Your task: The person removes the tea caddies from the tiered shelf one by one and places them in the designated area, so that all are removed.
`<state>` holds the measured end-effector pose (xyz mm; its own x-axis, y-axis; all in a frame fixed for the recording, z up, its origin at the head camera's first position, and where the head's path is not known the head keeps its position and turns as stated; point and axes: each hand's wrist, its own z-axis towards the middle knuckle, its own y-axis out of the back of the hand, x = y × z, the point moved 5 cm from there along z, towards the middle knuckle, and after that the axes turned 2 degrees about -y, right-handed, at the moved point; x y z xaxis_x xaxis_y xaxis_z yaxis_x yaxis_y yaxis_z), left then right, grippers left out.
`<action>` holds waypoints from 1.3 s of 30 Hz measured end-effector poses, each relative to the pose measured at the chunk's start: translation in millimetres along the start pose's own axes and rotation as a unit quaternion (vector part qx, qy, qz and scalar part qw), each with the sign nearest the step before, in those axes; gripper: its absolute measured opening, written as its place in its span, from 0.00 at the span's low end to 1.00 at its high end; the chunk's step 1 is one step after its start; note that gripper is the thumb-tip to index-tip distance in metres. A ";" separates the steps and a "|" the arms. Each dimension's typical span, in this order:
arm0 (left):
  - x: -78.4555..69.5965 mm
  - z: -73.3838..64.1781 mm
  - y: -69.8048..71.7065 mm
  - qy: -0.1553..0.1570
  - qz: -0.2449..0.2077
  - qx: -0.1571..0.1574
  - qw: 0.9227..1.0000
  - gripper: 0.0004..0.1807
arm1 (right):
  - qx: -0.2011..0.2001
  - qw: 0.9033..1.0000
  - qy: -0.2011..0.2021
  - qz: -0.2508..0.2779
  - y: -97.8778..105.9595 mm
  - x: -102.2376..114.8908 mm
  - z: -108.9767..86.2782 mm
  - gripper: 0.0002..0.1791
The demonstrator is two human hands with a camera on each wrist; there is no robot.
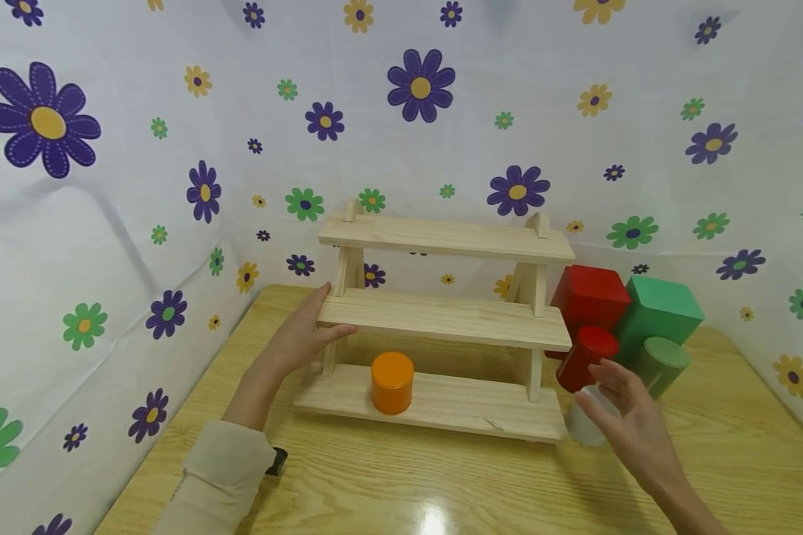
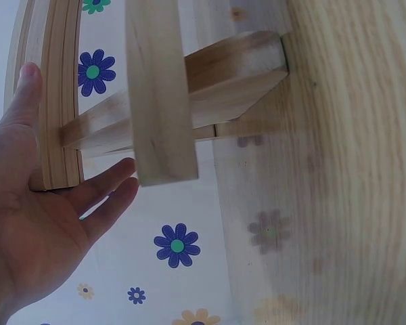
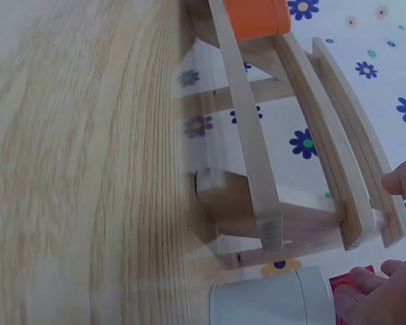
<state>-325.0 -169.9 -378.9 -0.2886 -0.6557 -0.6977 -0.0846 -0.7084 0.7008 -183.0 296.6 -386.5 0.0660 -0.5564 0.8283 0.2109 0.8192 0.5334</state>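
Note:
A three-tier wooden shelf stand (image 1: 442,316) stands on the table. At the left end of its middle board is my left hand (image 1: 297,338), gripping the board. The left wrist view shows the thumb (image 2: 28,88) on one side of the board and fingers (image 2: 111,203) on the other. An orange canister (image 1: 392,383) stands upright on the lowest board, left of centre. Off the stand's right end, a white canister (image 1: 587,423) stands on the table. Over it hovers my right hand (image 1: 632,427), thumb and fingers spread apart around its lid (image 3: 317,298).
Behind the white canister stand a red canister (image 1: 585,360) and a green canister (image 1: 662,364). A red box (image 1: 589,297) and a green box (image 1: 665,305) stand farther back, beside the stand's right end. Flower-patterned cloth (image 1: 442,148) hangs behind the wooden table (image 1: 375,475).

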 end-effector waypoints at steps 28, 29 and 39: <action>0.9 -1.6 -0.6 -0.001 0.000 0.002 1.000 0.62 | 0.060 0.993 0.057 0.088 -57.3 40.6 -16.4 0.35; 0.8 -1.5 -0.6 0.000 -0.001 0.002 1.000 0.62 | 0.062 0.992 0.057 0.093 -59.4 41.8 -16.3 0.35; -1.6 -2.1 0.5 0.003 -0.002 0.003 1.000 0.62 | 0.088 0.986 0.074 0.124 -83.0 55.4 -17.4 0.33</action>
<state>-322.6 -169.7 -377.8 -0.2819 -0.6546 -0.7014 -0.0916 -0.7094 0.6989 -179.9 195.4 -387.9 0.2391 -0.3397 0.9096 -0.0021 0.9366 0.3503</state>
